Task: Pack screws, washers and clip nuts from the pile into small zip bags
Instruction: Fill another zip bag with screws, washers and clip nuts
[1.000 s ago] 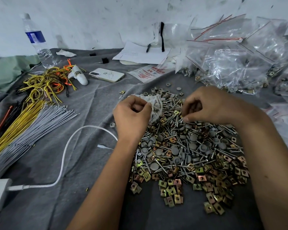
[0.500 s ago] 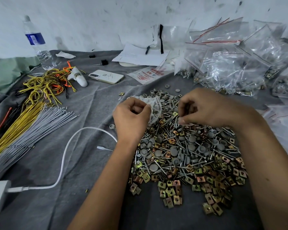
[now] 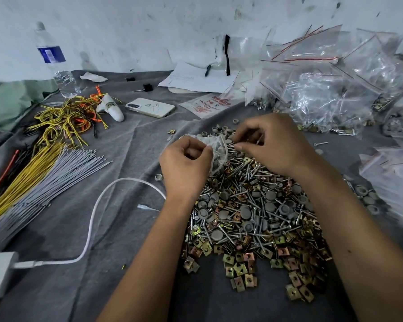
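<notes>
Left hand: your left hand (image 3: 184, 166) pinches the small clear plastic zip bag (image 3: 215, 151) at the pile's far edge.
Right hand: your right hand (image 3: 273, 145) pinches silver screws (image 3: 242, 147) beside the bag's mouth.
Pile: the heap of screws, grey washers and brass clip nuts (image 3: 249, 217) lies near you, under both wrists.

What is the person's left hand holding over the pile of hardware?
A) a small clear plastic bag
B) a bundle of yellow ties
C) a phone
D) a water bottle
A: the left hand grips a small clear bag at the far edge of the pile.
</notes>
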A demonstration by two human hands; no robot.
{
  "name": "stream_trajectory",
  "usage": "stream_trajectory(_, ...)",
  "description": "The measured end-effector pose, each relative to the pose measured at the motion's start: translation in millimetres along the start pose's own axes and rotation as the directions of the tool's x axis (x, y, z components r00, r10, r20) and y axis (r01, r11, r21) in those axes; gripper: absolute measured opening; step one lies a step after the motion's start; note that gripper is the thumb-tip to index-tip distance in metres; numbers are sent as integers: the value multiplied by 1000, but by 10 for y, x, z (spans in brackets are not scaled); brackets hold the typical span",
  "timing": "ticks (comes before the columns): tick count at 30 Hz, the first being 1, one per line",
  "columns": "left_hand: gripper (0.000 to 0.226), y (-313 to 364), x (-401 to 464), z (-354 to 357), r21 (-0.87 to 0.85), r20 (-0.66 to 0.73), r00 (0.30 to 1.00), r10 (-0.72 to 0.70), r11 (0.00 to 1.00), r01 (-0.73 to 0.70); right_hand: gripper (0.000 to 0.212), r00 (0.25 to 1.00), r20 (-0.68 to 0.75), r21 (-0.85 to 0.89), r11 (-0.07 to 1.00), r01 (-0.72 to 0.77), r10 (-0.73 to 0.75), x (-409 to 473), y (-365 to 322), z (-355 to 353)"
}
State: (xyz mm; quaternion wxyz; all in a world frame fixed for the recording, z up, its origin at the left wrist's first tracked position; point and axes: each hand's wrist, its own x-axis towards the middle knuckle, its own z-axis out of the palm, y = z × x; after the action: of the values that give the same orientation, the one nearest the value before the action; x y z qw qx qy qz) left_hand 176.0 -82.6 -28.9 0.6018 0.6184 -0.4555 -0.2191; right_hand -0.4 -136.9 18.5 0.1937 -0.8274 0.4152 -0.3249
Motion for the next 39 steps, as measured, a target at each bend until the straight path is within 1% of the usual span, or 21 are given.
stream_trajectory(2, 16, -8, -2, -1, -5, 2, 1000, -1, 1000, 1, 23, 991, 131, -122, 992, -20, 36, -1, 64, -52)
stream_trajectory(5, 16, -15, -6, -5, -17, 2, 1000, -5, 1000, 5, 28, 940, 320, -266, 963, -28, 116, -20, 153, -68)
stream_trajectory(8, 17, -19, -2, 2, -16, -1, 1000, -1, 1000, 1, 22, 921, 371, -316, 949, 1, 122, -25, 180, -30)
stream_trajectory(10, 17, -26, 0, 3, -15, 2, 1000, 0, 1000, 0, 17, 911, 386, -310, 951, -19, 144, -9, 174, -23)
stream_trajectory(13, 16, -31, 5, -2, -22, 5, 1000, -5, 1000, 5, 21, 900, 405, -293, 955, -38, 160, 0, 183, -36)
stream_trajectory(17, 15, -32, 9, -1, -19, 5, 1000, -8, 1000, 8, 15, 907, 394, -258, 965, -47, 149, -37, 198, -54)
stream_trajectory(24, 16, -41, 9, -1, -13, 5, 1000, -14, 1000, 14, 15, 937, 336, -191, 981, -35, 99, -30, 168, -101)
stream_trajectory(29, 16, -39, 12, 3, -13, 6, 1000, -12, 1000, 12, 15, 971, 236, -69, 997, -31, 47, -55, 118, -147)
stream_trajectory(32, 16, -33, 9, 12, -5, 6, 1000, -3, 1000, 3, 15, 987, 157, -26, 999, 21, -17, -45, 22, -110)
stream_trajectory(35, 15, -23, -4, 17, 9, 7, 1000, 11, 1000, -11, 14, 991, 97, -31, 995, 97, -93, -13, -98, -43)
stream_trajectory(39, 15, -15, -3, 10, 21, 1, 1000, 31, 999, -31, 17, 988, 43, -61, 986, 153, -150, 9, -168, 89)
